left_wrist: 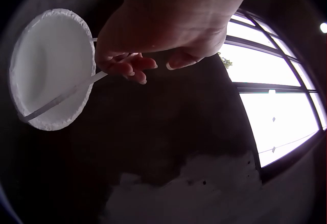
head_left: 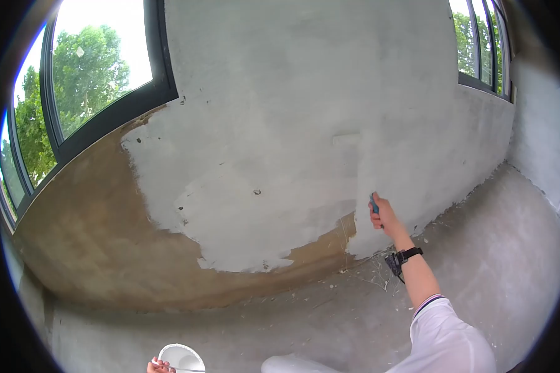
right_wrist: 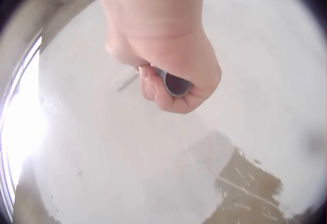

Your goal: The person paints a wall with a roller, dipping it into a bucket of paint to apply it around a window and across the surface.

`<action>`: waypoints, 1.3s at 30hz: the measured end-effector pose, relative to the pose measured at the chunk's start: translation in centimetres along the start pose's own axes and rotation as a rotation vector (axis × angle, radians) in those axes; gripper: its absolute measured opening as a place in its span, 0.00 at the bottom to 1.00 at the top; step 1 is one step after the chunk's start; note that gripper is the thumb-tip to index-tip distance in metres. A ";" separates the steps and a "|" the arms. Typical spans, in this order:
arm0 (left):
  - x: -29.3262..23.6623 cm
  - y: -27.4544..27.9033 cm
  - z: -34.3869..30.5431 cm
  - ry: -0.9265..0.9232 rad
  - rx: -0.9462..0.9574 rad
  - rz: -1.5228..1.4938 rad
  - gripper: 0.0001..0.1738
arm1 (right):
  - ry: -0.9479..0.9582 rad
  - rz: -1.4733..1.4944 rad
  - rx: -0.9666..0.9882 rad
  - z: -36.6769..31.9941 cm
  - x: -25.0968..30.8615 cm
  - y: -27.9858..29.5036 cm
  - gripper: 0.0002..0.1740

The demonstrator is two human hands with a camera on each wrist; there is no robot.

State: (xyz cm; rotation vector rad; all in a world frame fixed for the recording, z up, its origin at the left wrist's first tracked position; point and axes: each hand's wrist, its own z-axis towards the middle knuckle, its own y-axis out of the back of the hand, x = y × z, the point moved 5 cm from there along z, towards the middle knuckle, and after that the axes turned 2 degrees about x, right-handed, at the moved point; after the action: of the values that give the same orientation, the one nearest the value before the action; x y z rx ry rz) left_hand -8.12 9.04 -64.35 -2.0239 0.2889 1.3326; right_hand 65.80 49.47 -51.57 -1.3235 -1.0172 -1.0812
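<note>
My right hand (head_left: pixel 384 216) grips a blue handle (head_left: pixel 374 204) in front of the wall's grey coating (head_left: pixel 280 124). In the right wrist view, the fingers of my right hand (right_wrist: pixel 168 65) wrap round the handle, whose hollow end (right_wrist: pixel 178 85) shows; the tool's far part is mostly hidden behind the hand. Low in the head view, my left hand (head_left: pixel 160 365) holds the thin handle of a white bucket (head_left: pixel 182 357). In the left wrist view, curled fingers of my left hand (left_wrist: pixel 153 35) hook that bucket handle (left_wrist: pixel 64 96), beside the bucket's rough white rim (left_wrist: pixel 14 81).
Brown uncoated wall (head_left: pixel 93 236) spreads at the lower left, with a smaller brown patch (head_left: pixel 323 248) left of my right hand. Dark-framed windows (head_left: pixel 162 81) stand at both upper sides. Grey floor (head_left: pixel 261 329) with white debris runs along the wall's base.
</note>
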 end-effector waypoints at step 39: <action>0.1 2.9 0.4 0.061 -0.098 0.000 0.11 | -0.054 -0.282 -0.220 0.3 -1.0 6.4 0.25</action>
State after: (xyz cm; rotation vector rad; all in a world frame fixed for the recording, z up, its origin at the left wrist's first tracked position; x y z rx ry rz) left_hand -9.86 7.22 -65.78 -2.1491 0.2550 1.3092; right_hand 71.88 49.56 -53.90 -1.4184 -1.1766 -1.4083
